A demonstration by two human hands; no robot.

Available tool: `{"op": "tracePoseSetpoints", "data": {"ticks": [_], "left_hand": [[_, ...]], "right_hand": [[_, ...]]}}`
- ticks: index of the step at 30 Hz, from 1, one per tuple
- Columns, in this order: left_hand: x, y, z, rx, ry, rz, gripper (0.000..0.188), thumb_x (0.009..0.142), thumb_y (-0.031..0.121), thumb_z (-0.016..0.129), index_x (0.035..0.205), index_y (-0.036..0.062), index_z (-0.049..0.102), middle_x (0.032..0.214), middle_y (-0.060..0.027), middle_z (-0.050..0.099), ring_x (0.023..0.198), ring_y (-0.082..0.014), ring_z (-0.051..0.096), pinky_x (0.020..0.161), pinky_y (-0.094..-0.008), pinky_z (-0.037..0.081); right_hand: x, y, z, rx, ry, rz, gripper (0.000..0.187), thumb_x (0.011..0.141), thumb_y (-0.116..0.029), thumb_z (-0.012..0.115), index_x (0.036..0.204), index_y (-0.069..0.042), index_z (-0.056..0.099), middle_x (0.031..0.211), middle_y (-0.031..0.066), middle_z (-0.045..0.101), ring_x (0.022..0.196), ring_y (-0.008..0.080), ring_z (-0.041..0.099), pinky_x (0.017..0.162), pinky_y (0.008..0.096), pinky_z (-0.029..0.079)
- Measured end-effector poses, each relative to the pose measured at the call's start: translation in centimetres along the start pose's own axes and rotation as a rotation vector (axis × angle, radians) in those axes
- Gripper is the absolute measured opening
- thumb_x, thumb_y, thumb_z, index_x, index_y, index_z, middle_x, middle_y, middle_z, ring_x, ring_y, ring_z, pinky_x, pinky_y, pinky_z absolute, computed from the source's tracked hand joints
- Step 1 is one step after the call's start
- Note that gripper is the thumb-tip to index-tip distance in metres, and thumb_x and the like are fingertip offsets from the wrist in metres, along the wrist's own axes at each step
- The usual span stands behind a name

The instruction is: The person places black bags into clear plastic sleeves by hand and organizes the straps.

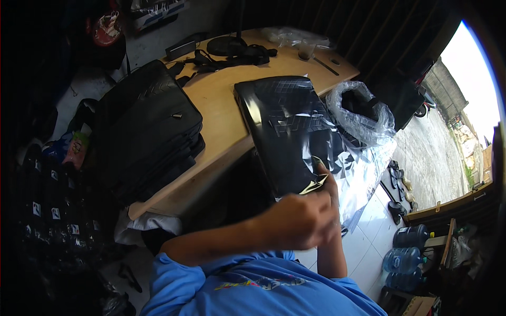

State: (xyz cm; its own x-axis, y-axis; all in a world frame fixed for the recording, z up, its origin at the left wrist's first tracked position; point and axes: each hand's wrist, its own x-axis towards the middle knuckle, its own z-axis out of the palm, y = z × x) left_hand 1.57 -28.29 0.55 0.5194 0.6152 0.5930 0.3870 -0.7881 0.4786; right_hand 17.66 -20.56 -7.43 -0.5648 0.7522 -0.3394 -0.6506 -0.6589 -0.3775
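Observation:
A black bag (274, 121) lies at a slant over the table's near edge, wrapped in shiny clear plastic (348, 197) that spreads to its right. At the near right corner my right hand (329, 185) has its fingers bent against the plastic, pinching it. A small pale yellow folded piece (314, 184) shows beside those fingers; its kind is unclear. My left hand (308, 218) crosses in front of the right hand, curled into a loose fist and slightly blurred. Whatever it holds is hidden.
Stacked black bags (147, 121) stand at the table's left end. Black straps (226, 58) lie at the back of the wooden table (216, 100). A crumpled plastic bag (382, 126) sits to the right. Blue water jugs (403, 260) and sandals (396, 210) rest on the floor.

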Motion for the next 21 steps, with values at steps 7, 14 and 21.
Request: {"op": "tracePoseSetpoints", "data": {"ticks": [7,14,21], "left_hand": [[11.1,-21.9,-5.5,0.516,0.152,-0.380,0.030,0.087,0.026,0.052,0.102,0.0023,0.061,0.102,-0.0140,0.062,0.095,-0.0324,0.060,0.081,-0.0400,0.049],[9.1,-32.0,-0.7,0.635,-0.142,-0.520,0.056,0.093,0.035,0.037,0.138,0.0014,0.035,0.147,-0.0143,0.029,0.137,-0.0265,0.025,0.110,-0.0418,0.023],[10.0,-31.1,0.5,0.715,-0.108,-0.510,0.056,0.093,0.033,0.035,0.136,-0.0028,0.035,0.145,-0.0197,0.029,0.135,-0.0290,0.028,0.111,-0.0405,0.020]], "right_hand": [[0.1,-1.6,-3.4,-0.182,0.320,-0.419,0.023,0.086,-0.014,0.054,0.099,0.004,0.057,0.093,0.0170,0.065,0.083,0.0291,0.066,0.076,0.0423,0.056],[1.1,-5.8,-3.8,-0.215,0.338,-0.356,0.026,0.086,-0.014,0.056,0.104,0.004,0.059,0.096,0.0164,0.065,0.086,0.0261,0.066,0.080,0.0361,0.055],[1.1,-8.3,-6.2,-0.341,0.453,-0.417,0.030,0.082,-0.014,0.059,0.105,0.005,0.058,0.093,0.0148,0.066,0.081,0.0245,0.067,0.077,0.0332,0.056]]}}
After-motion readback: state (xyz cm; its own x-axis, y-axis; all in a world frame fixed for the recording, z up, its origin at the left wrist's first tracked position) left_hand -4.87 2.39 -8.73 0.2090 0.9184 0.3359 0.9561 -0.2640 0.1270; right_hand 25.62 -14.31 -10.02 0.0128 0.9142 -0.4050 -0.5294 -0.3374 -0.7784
